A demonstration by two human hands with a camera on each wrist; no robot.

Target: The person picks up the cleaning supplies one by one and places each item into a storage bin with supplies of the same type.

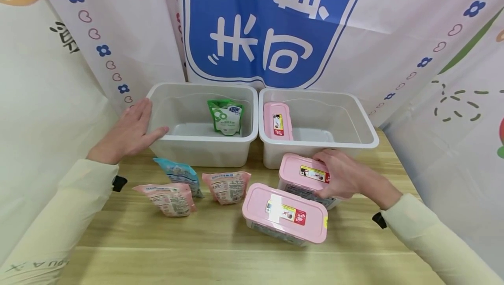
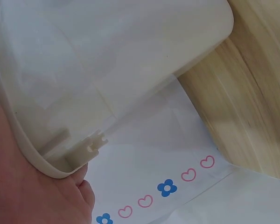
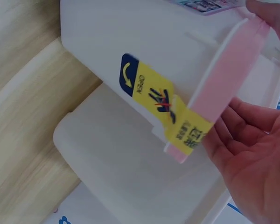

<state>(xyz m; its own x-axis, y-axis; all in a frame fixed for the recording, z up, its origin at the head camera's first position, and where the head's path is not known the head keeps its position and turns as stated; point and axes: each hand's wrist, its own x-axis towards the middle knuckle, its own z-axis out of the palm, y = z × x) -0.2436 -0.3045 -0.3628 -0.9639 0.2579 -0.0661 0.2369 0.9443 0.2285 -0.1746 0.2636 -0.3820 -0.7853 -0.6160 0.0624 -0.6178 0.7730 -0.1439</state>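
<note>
My left hand (image 1: pixel 130 131) rests on the left rim of the left white bin (image 1: pixel 197 150), thumb reaching over the front corner. The left wrist view shows this hand (image 2: pixel 42 196) against the rim. With thumb and fingers on opposite long sides, my right hand (image 1: pixel 342 173) grips a pink-lidded plastic box (image 1: pixel 295 167) in front of the right white bin (image 1: pixel 315 145). A yellow "OPEN" sticker (image 3: pixel 151 95) shows on its end. Nearer me, a second pink-lidded box (image 1: pixel 256 202) sits slightly askew on the table. Another pink-lidded box (image 1: pixel 271 121) stands inside the right bin.
Inside the left bin leans a green-and-white pouch (image 1: pixel 226 121). Before that bin stand a blue packet (image 1: pixel 179 172) and two pink packets, one left (image 1: pixel 171 199) and one right (image 1: pixel 228 188). Printed cloth (image 1: pixel 138 22) hangs behind and beside the wooden table (image 1: pixel 177 250).
</note>
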